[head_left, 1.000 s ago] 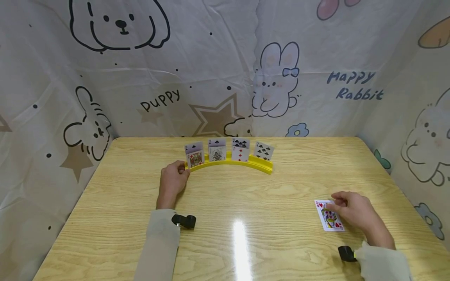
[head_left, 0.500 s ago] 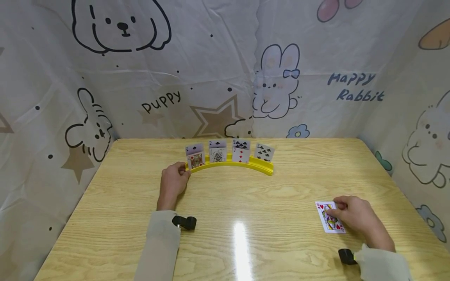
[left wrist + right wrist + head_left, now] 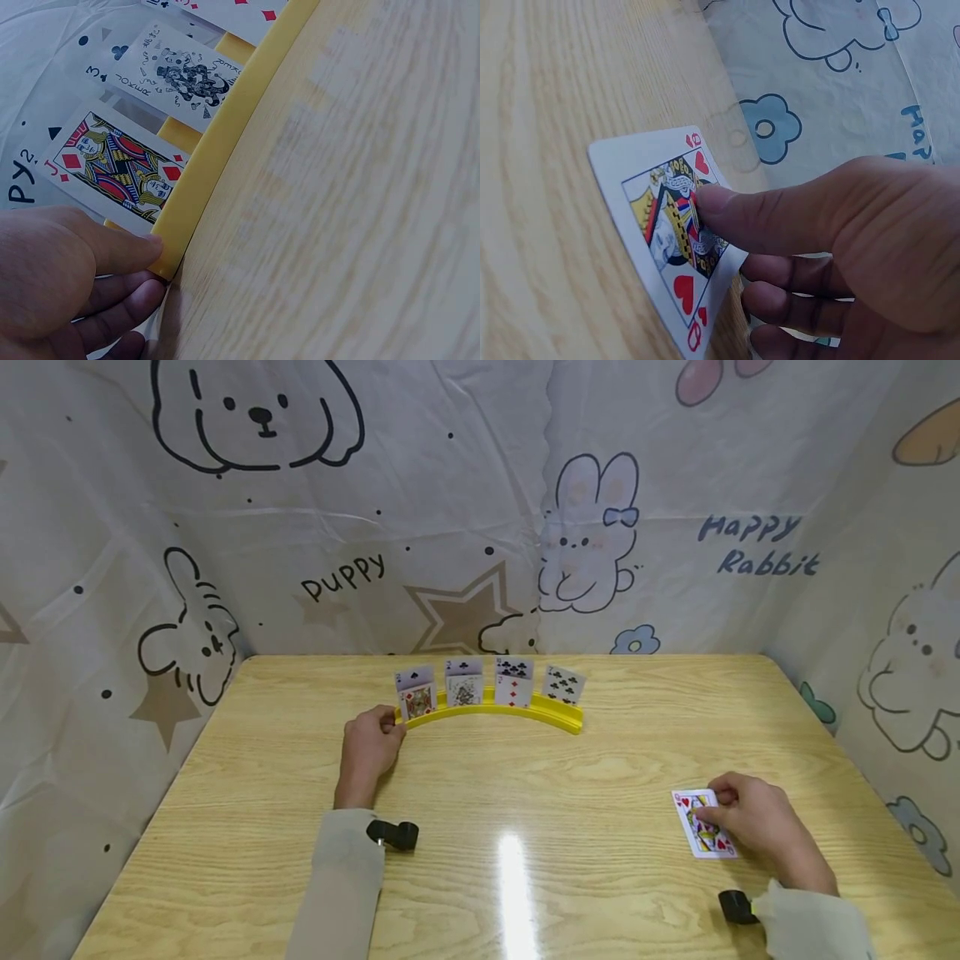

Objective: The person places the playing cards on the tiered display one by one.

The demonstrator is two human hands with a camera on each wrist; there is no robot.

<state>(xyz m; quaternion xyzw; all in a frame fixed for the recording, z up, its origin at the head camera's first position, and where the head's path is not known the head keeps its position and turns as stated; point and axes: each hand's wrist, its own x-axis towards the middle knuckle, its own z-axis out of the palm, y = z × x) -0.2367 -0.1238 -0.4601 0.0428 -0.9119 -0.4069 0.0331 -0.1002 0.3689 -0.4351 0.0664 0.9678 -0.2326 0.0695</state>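
Note:
A curved yellow card holder point(image 3: 491, 709) stands on the table, and my left hand point(image 3: 370, 745) pinches its left end, thumb on the front wall point(image 3: 180, 225). Closest to that thumb leans the jack of diamonds point(image 3: 124, 169), with the joker point(image 3: 180, 75) beside it. Each has a black-suited card partly hidden behind it. Farther along come a diamond card point(image 3: 513, 691) before a club card, then a seven of clubs point(image 3: 562, 686). At the right, my right hand point(image 3: 761, 820) pinches the queen of hearts point(image 3: 671, 247), thumb on its face and fingers at its far edge, partly hidden.
The wooden table point(image 3: 600, 877) meets a patterned cloth backdrop point(image 3: 465, 527) at its back and sides. Black wrist cameras sit on the left wrist point(image 3: 397, 836) and the right wrist point(image 3: 737, 907). Light glares off the table's front middle.
My right hand's fingers have closed from over the queen of hearts onto its edge, with the thumb on its face. My left hand and the card holder have stayed in place.

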